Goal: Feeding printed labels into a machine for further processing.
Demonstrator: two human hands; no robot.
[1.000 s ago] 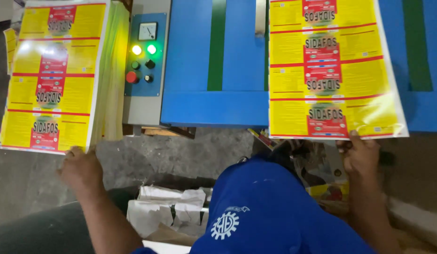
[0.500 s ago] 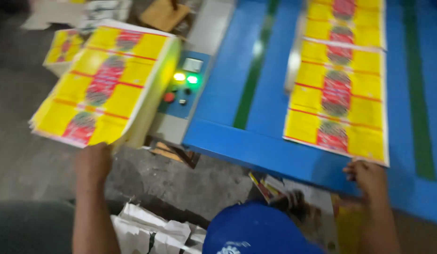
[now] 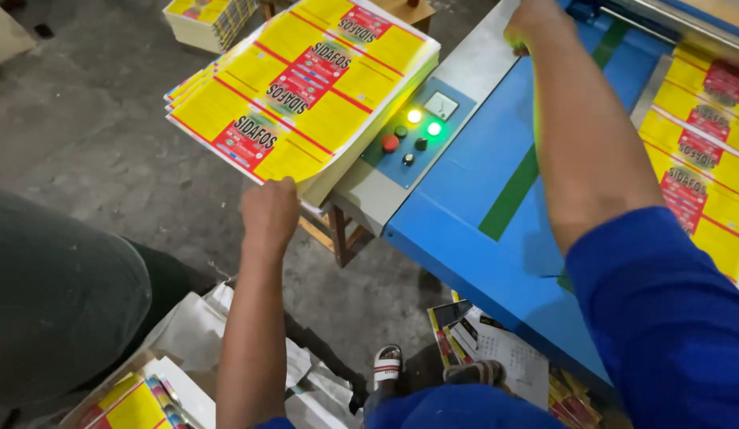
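The left hand (image 3: 268,213) pinches the near edge of the top yellow-and-red printed sheet (image 3: 294,87) on a stack beside the control panel (image 3: 413,135). The right hand (image 3: 536,22) reaches across the blue machine table (image 3: 473,199); I cannot tell its grip.

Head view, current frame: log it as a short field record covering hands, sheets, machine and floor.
left hand: grips near edge of the stack of yellow printed sheets
right hand: reaches far across the blue machine table, fingertips hidden
control panel: two lamps lit, red button
printed sheet on table: lies flat at right
floor: another sheet stack, paper scraps
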